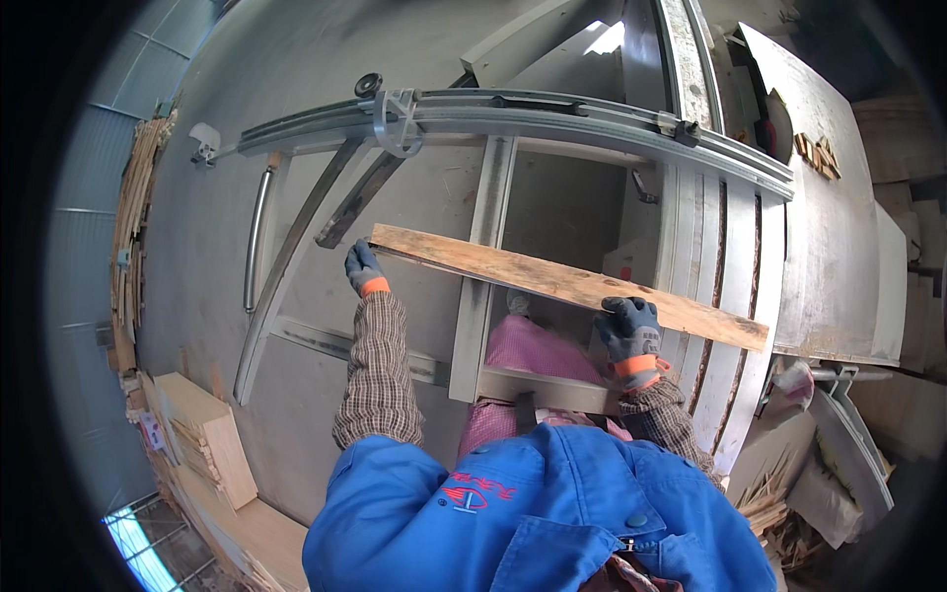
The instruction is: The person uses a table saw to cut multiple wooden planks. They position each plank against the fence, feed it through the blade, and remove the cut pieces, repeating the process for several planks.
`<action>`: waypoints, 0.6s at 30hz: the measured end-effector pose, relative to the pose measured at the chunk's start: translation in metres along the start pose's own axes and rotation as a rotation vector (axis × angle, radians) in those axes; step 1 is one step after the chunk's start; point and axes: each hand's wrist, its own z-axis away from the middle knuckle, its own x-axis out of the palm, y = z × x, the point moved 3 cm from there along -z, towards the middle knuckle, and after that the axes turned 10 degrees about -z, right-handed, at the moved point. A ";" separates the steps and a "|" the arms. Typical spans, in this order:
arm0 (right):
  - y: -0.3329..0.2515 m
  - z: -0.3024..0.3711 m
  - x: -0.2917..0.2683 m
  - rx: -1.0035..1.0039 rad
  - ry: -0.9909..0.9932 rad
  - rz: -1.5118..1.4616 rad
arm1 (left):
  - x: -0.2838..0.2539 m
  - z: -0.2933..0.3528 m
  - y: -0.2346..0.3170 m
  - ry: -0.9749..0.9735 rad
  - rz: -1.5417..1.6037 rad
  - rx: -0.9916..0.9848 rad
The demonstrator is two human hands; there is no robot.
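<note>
A long wooden board [513, 270] with rough, dark-marked grain slants across the metal frame of what looks like a sliding table saw. Its left end is in my left hand [364, 268], which wears a dark glove with an orange cuff. My right hand [629, 331], gloved likewise, grips the near edge toward the right end, fingers bent over the top face. The thumbs are mostly hidden. The board's right end lies over the slotted metal sliding table [705, 286]; the left part extends over the open frame.
Beyond the board runs a long metal fence rail [552, 116] with a clear plastic stop [397, 123]. A crossbar [483, 227] passes under the board. Stacked panels [212, 434] stand at left, a flat saw table [824, 217] at right with wood scraps [818, 156].
</note>
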 end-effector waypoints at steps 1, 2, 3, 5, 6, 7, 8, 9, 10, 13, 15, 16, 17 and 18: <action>0.004 0.001 0.001 -0.003 -0.004 -0.009 | 0.005 0.004 0.008 -0.009 0.055 -0.035; 0.008 0.002 0.002 -0.005 -0.007 -0.017 | 0.008 0.008 0.018 -0.049 0.075 -0.050; 0.009 0.004 0.003 -0.009 -0.013 -0.027 | 0.005 0.012 0.028 -0.032 0.125 -0.057; 0.009 0.008 0.005 0.018 -0.035 -0.085 | -0.003 0.014 0.036 0.016 0.217 -0.071; 0.011 0.010 0.008 0.055 -0.050 -0.137 | -0.008 0.007 0.034 0.007 0.196 -0.061; 0.014 0.012 0.011 0.093 -0.064 -0.188 | -0.012 0.005 0.030 0.012 0.194 -0.088; 0.015 0.015 0.011 0.094 -0.066 -0.207 | -0.015 0.002 0.027 0.015 0.192 -0.115; 0.012 0.016 0.014 0.079 -0.055 -0.187 | -0.019 -0.001 0.026 0.016 0.187 -0.137; 0.009 0.018 0.017 0.065 -0.043 -0.167 | -0.019 -0.005 0.026 0.012 0.222 -0.159; -0.007 0.018 0.025 0.048 -0.054 -0.168 | -0.016 -0.015 0.035 -0.030 0.331 -0.199; -0.010 0.020 0.029 0.041 -0.050 -0.178 | -0.012 -0.021 0.046 -0.091 0.408 -0.197; -0.005 0.026 0.026 0.033 -0.042 -0.177 | -0.012 -0.027 0.040 -0.108 0.425 -0.165; 0.001 0.032 0.021 0.025 -0.033 -0.176 | -0.011 -0.035 0.035 -0.126 0.442 -0.133; 0.015 0.041 0.013 0.089 -0.061 -0.167 | -0.005 -0.041 0.031 -0.149 0.463 -0.098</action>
